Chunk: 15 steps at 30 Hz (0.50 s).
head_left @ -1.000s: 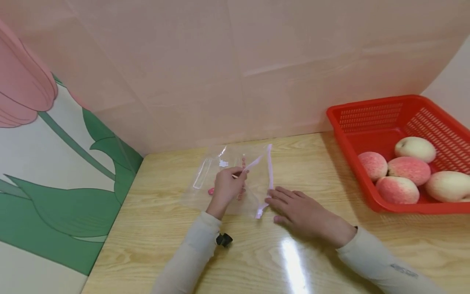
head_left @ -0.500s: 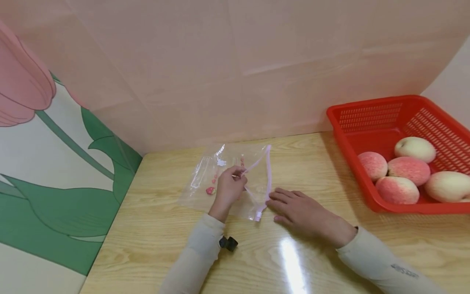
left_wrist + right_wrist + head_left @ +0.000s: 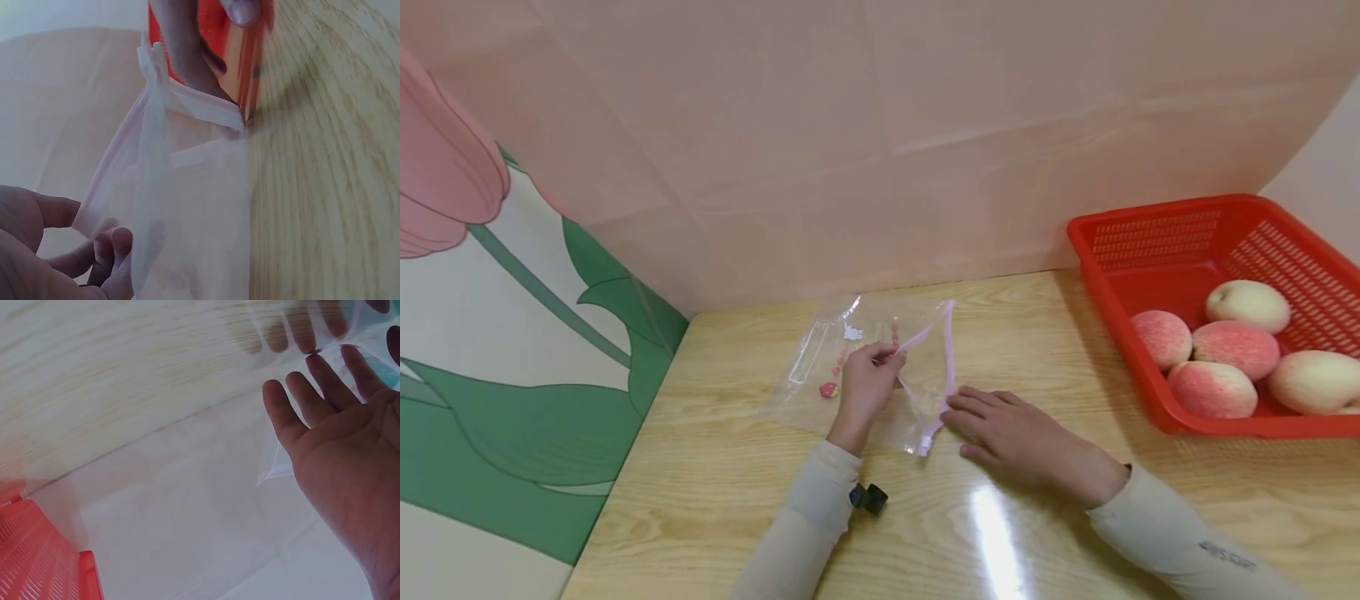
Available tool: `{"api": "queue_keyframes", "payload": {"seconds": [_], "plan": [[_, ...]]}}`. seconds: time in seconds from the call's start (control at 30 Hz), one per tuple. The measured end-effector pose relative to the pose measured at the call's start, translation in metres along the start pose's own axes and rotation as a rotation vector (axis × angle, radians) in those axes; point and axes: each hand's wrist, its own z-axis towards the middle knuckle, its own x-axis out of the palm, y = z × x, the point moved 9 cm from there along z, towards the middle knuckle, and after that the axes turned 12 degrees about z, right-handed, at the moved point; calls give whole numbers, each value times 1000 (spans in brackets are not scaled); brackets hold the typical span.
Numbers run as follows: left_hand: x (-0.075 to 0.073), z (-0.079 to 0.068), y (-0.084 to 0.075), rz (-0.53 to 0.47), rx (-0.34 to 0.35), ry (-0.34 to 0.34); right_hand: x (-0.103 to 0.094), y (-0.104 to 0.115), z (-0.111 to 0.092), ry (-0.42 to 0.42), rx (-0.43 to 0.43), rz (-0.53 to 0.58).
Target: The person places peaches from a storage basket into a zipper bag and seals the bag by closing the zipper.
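A clear zip bag [image 3: 808, 408] with small pink and white prints lies on the wooden table, its mouth facing right. My left hand [image 3: 868, 379] pinches the upper lip of the mouth between thumb and fingers and lifts it, so the bag gapes. The lilac zip strip [image 3: 950, 350] of the lower lip stays down on the table. A slider [image 3: 925, 445] sits at the near end of the strip. My right hand [image 3: 1015, 433] lies palm down with fingers extended, fingertips at the lower lip. In the left wrist view, thumb and fingers meet at the bag's lilac edge [image 3: 94, 215].
A red plastic basket [image 3: 1120, 358] with several peaches [image 3: 1236, 348] stands at the right of the table [image 3: 700, 500]. A pink-beige covered wall [image 3: 880, 167] rises behind, and a tulip-painted panel [image 3: 512, 375] borders the left side. A black device [image 3: 868, 498] is at my left wrist.
My left hand has shifted slightly, and the bag's upper lip now stands further from the lower one, widening the mouth. The right hand has stayed at the lower lip.
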Motion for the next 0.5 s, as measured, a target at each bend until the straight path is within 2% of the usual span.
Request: {"api": "queue_keyframes", "payload": {"seconds": [0.23,0.5], "plan": [[1,-2,-1,-59,-23,56,-1,-4,0,-8,16,6],[-1,-2,-3,-32,-13,45,1,-6,-1,0,10,-21]]}}
